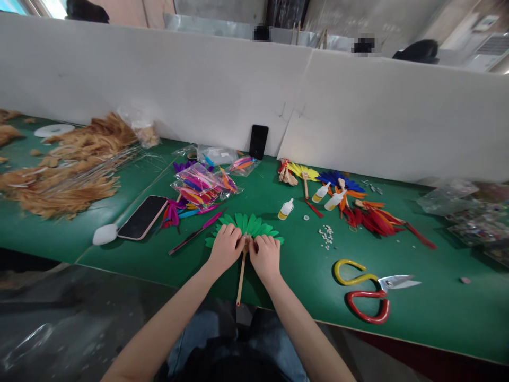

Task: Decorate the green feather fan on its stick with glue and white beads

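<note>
A fan of green feathers (pixel 253 224) lies spread on the green table, joined to a thin wooden stick (pixel 240 281) that points toward me. My left hand (pixel 227 247) rests on the fan's left side, its fingers bent at the base where feathers and stick meet. From the right, my right hand (pixel 265 257) closes on the same base, fingertips close to the left ones. Both thumbs are near the middle, and the small part between the fingertips is mostly hidden. Beyond my right hand stands a small glue bottle (pixel 285 210).
Scissors (pixel 377 286) and white beads (pixel 326 237) lie to the right, with more bottles (pixel 320 193) and red feathers (pixel 374 222) behind. Leftward are a phone (pixel 143 217), bagged feathers (pixel 202 185) and brown fibres (pixel 91 159). A white partition (pixel 191 90) crosses the back.
</note>
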Action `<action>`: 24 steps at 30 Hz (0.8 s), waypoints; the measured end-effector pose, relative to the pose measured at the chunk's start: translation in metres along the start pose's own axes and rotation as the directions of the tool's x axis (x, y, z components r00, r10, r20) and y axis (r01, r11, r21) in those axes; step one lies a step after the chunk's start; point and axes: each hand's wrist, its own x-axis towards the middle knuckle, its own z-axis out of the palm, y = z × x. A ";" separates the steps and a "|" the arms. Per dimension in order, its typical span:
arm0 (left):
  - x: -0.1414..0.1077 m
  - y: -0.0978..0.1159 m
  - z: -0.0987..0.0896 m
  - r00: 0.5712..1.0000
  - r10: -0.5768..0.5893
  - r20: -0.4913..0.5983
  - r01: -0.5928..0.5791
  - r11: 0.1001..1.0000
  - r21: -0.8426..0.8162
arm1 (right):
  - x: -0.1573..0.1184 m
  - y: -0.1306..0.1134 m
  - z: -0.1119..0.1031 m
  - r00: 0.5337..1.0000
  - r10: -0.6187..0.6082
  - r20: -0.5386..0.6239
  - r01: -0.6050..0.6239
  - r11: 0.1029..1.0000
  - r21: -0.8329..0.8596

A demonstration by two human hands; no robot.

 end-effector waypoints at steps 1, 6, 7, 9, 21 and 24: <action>0.000 0.000 0.000 1.000 -0.001 -0.002 0.001 1.000 -0.004 | 0.000 0.000 0.000 1.000 -0.001 -0.003 0.001 1.000 0.001; 0.000 0.000 0.001 1.000 -0.013 -0.013 0.013 1.000 -0.018 | 0.000 0.000 0.000 1.000 -0.013 -0.008 0.013 1.000 0.017; 0.000 0.000 0.001 1.000 -0.012 -0.012 0.012 1.000 -0.017 | 0.000 0.000 0.000 1.000 -0.013 -0.007 0.013 1.000 0.019; 0.000 0.000 0.000 1.000 -0.007 -0.009 0.007 1.000 -0.016 | 0.000 0.000 0.000 1.000 -0.008 -0.004 0.008 1.000 0.020; 0.000 0.000 -0.001 1.000 -0.001 -0.010 0.001 1.000 -0.022 | 0.000 0.000 0.001 1.000 -0.022 -0.012 0.023 1.000 0.007; 0.000 0.000 0.000 1.000 -0.008 -0.015 0.008 1.000 -0.021 | -0.001 0.000 0.001 1.000 -0.014 -0.023 0.015 0.999 0.034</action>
